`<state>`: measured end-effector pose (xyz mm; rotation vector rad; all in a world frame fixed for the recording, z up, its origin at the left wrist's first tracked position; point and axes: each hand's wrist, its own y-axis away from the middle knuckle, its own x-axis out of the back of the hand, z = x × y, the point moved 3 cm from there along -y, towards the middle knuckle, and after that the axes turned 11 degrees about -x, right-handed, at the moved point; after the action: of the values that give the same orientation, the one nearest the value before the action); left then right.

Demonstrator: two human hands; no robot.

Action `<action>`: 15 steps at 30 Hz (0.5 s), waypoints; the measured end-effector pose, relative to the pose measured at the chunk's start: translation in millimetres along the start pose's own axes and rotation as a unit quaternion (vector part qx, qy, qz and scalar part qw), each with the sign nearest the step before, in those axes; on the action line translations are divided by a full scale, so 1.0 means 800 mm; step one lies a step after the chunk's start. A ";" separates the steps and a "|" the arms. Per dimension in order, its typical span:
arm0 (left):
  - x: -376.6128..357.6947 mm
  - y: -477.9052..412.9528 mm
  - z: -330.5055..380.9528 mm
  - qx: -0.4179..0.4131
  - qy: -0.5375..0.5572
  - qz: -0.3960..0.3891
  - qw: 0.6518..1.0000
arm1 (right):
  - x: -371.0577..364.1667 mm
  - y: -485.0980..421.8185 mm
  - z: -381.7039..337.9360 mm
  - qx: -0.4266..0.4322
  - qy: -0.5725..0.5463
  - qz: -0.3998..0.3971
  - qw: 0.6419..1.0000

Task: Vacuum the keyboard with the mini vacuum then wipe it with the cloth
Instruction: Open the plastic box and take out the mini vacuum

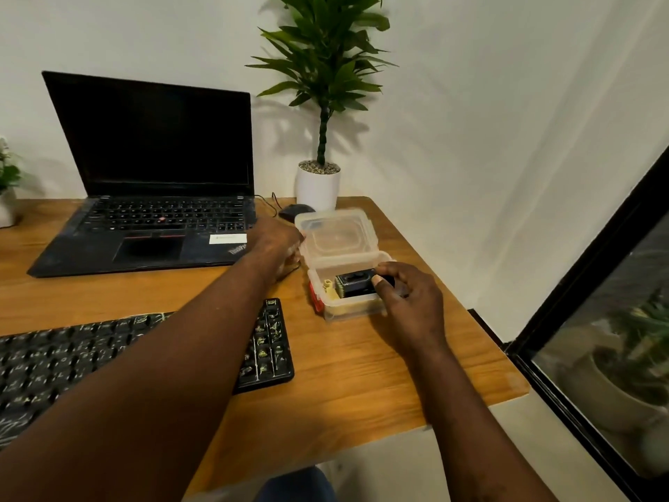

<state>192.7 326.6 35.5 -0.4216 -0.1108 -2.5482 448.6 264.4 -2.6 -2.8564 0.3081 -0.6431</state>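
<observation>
The mini vacuum (356, 282) lies in the open clear container (347, 310) on the right of the table (362, 375), with the right hand's (409, 302) grip closed round its black body. I judge it should be lifted straight up, clear of the walls and the small yellow and red bits beside it, while the left hand (277, 244) steadies the raised lid (336, 233); blur hides whether that grip pinches or only presses. Count: one vacuum, one container, one lid, one keyboard (269, 338), one laptop (152, 175), one mouse (293, 211), two plants, a tall plant (318, 186) and a small plant (7, 182); no cloth shows plainly.
</observation>
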 end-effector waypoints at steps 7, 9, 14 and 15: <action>-0.020 -0.025 -0.017 -0.075 -0.245 -0.034 0.966 | 0.000 -0.002 -0.002 0.007 0.019 0.005 1.000; -0.019 -0.017 -0.013 -0.095 -0.276 -0.038 0.956 | 0.000 -0.003 -0.003 0.009 0.030 0.008 0.999; -0.006 0.017 0.004 -0.158 -0.296 -0.048 0.941 | -0.001 -0.002 -0.004 0.015 0.044 0.017 0.999; -0.003 0.027 0.010 -0.196 -0.290 -0.046 0.935 | -0.001 -0.002 -0.004 0.015 0.046 0.020 0.999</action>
<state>208.1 310.4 41.9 -1.3458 0.1718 -2.4473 446.7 265.7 0.2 -2.7890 0.3667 -0.7658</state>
